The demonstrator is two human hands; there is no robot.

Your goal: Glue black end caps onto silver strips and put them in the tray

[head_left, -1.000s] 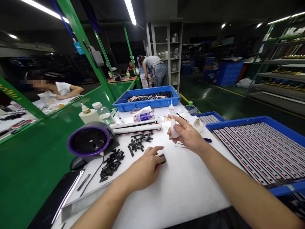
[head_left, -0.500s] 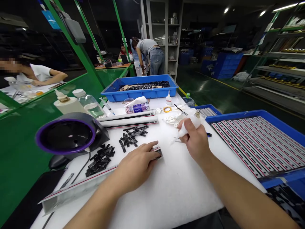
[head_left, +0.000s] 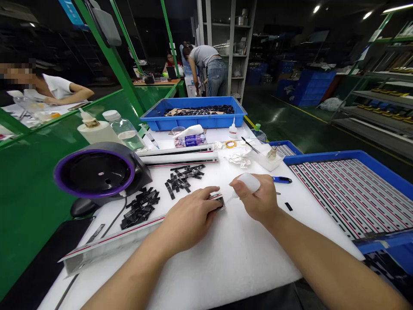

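Your right hand (head_left: 260, 199) has brought the bottle (head_left: 249, 181) down and leftward since half a second ago, so its nozzle (head_left: 231, 198) now comes right up to the end of the rail (head_left: 111, 244). Whether the tip touches the rail, you can't tell from this view. Your thumb and fingers are closed around the bottle, which is tipped over, nozzle pointing down and to the left.

Your left hand (head_left: 190, 217) lies over the near-centre end of that rail, fingertips on it and the index finger stretched forward. How firmly it is gripped can't be told, since your thumb is hidden. The rail lies on the white table (head_left: 245, 262), slanting away to the left beyond your left forearm.

Just past your left hand you have two heaps of black strips (head_left: 142, 209), with a purple-rimmed device (head_left: 97, 174) behind them. Two more rails (head_left: 183, 159) lie farther back. Beside your right hand are a blue knife (head_left: 282, 180) and one loose strip (head_left: 288, 206); crumpled paper (head_left: 239, 159) lies beyond it. Off to your right, a blue tray (head_left: 398, 177) holds rows of rails.
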